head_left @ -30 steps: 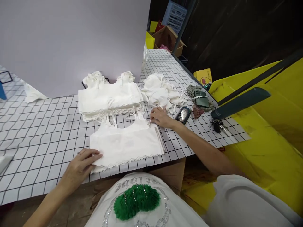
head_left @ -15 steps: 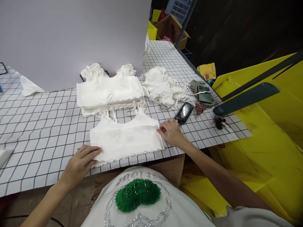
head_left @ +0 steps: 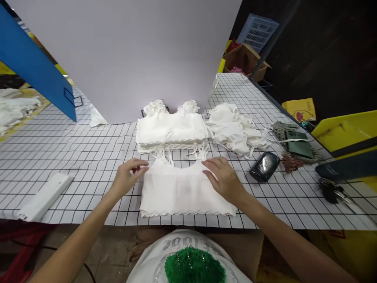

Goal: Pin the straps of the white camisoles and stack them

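In front of me lies a small pile of white camisole tops [head_left: 179,192], flat, with scalloped hems toward me and thin straps pointing away. At its upper left corner is my left hand [head_left: 126,177], its thumb and fingers slightly apart by the edge. My right hand [head_left: 226,181] reaches over the upper right part, thumb and fingers spread on or just above the cloth. Behind them sits a thicker stack of folded white tops [head_left: 172,129] with bunched straps. Crumpled white garments [head_left: 232,127] lie to its right.
A black plastic-wrapped object [head_left: 265,167], a green phone [head_left: 299,143] and keys [head_left: 332,192] lie at the right. On the left are a white power strip [head_left: 45,196] and a blue panel [head_left: 38,63]. A large pale board [head_left: 129,51] stands behind on the gridded tablecloth [head_left: 97,165].
My view has swung left. Both hands have moved from the lower left corner and right side of the camisole pile up to its strap-end corners. The pile's layers look more even.
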### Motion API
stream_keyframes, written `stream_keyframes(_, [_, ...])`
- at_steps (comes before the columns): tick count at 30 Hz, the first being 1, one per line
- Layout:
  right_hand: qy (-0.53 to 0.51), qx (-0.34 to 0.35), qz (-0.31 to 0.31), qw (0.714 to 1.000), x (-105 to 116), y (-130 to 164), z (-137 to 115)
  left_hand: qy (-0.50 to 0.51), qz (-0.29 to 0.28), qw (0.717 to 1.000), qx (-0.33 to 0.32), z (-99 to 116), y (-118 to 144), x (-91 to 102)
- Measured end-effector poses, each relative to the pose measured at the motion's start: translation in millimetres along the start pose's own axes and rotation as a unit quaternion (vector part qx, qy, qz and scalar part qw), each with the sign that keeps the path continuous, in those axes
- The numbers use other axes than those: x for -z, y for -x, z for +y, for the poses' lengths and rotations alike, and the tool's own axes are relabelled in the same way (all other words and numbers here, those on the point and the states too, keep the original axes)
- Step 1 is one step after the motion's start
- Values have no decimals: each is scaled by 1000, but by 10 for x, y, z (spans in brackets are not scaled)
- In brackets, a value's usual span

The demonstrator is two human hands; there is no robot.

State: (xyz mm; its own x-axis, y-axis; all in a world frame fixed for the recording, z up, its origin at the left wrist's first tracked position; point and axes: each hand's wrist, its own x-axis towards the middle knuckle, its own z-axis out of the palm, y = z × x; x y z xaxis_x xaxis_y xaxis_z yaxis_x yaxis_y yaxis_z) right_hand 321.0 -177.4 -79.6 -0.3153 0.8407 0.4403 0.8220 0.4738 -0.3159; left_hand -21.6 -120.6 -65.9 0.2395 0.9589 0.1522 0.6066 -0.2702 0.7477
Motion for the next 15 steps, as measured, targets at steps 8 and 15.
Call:
stream_keyframes(8, [-52,111,-95,988,-611,-1424,-143,-24,-48,994,92,8,-810,-376])
stream_keyframes(15, [49,173,-102,978,-931,-1704,-137,44,-22,993,109,-146,-755,-401])
